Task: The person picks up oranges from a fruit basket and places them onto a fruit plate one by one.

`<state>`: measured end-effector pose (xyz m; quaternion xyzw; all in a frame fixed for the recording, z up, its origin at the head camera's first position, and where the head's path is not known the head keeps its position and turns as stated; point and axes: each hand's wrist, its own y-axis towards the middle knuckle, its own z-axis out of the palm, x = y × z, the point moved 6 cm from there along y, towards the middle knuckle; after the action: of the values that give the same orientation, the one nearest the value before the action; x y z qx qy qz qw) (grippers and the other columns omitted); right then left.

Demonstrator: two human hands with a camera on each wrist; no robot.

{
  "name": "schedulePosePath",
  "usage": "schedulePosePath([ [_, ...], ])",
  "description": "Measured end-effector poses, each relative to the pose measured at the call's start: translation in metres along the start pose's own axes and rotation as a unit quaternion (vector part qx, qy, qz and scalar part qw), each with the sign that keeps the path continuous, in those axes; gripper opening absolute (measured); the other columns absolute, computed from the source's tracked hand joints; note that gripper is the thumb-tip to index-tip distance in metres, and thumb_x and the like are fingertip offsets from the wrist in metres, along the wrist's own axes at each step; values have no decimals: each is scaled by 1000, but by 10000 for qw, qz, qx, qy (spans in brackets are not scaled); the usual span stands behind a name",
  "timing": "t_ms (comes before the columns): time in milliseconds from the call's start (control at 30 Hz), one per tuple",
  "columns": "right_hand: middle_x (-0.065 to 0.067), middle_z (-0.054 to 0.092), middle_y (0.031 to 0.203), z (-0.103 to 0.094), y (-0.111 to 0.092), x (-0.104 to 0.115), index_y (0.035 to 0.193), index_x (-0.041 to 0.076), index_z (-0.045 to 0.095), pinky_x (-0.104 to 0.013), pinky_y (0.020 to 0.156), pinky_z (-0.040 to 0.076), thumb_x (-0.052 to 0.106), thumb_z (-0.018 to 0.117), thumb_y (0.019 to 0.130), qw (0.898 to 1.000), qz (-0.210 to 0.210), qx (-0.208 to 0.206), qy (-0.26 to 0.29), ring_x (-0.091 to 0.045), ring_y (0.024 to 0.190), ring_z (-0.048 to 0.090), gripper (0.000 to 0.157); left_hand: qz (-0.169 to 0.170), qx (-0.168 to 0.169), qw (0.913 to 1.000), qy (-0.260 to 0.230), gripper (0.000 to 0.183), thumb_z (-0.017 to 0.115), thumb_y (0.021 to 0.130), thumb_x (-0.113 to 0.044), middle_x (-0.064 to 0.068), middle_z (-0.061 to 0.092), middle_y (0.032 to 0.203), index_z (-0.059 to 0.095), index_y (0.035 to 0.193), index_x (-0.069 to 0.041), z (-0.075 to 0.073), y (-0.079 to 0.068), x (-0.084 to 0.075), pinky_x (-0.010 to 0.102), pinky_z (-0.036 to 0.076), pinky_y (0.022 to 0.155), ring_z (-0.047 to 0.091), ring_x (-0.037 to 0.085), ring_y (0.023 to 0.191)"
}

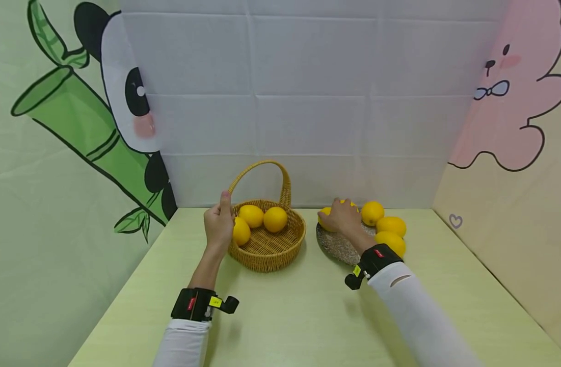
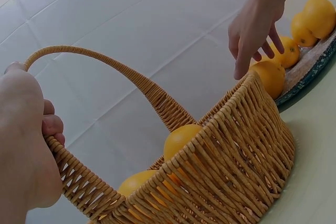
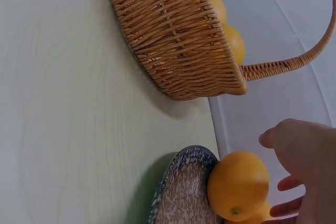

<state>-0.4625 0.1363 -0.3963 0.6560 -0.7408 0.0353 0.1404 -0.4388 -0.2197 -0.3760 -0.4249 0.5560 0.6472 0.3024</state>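
My left hand [image 1: 219,224] grips the handle [image 1: 286,189] of a woven wicker basket [image 1: 268,263] on its left side. Inside the basket lie three oranges [image 1: 275,219]. To the right of the basket, my right hand [image 1: 346,219] reaches over the far left part of a speckled stone-look plate [image 1: 334,247]. Its fingers are spread and loosely bent right beside an orange [image 3: 239,186] near the plate's edge, without closing round it. The right wrist view shows the thumb apart from that fruit. Part of another orange shows beneath the fingers.
More oranges [image 1: 391,227] sit along the plate's right and far side. Basket and plate stand near the back of a pale table [image 1: 280,321], close to a white cloth backdrop [image 1: 308,122]. Cartoon-printed side panels [image 1: 505,214] border the table.
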Motion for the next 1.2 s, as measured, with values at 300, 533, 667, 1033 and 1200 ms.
schedulePosePath([
  [300,-34,39,149,-8,-9,-1,154,0,42,-62,107,37,56,55,99,9968,-794,-53,41,-51,130,40,79,83,-44,10000,19,72,45,101,-68,-8,32,47,38,56,-12,1,-1,-2,21,23,37,28,10,40],
  [533,-28,36,154,-14,-16,-3,159,8,38,-64,110,33,61,56,97,9912,-1321,-79,68,-49,135,37,83,81,-53,9999,31,72,45,102,-67,-8,33,47,38,56,-13,1,-1,-1,21,23,37,29,10,40],
  [667,-26,30,159,-17,-21,-3,163,13,30,-67,112,28,66,56,95,9874,-1576,-48,-121,-49,140,30,90,119,-70,9999,19,72,45,101,-67,-8,33,46,38,55,-13,1,0,-1,21,22,37,28,10,40],
  [1033,-24,25,162,-23,-33,1,164,15,27,-69,114,21,73,57,92,9764,-2094,-159,-497,-50,144,22,97,114,-55,9999,-60,71,46,101,-66,-8,33,46,38,55,-14,1,0,-2,20,22,36,28,9,39],
  [1200,-21,28,162,-26,-35,13,165,16,27,-66,114,23,73,55,93,9715,-2300,-176,-550,-45,145,25,96,108,-58,9999,-48,72,46,101,-67,-9,32,46,38,55,-13,1,0,0,20,23,36,28,8,39],
])
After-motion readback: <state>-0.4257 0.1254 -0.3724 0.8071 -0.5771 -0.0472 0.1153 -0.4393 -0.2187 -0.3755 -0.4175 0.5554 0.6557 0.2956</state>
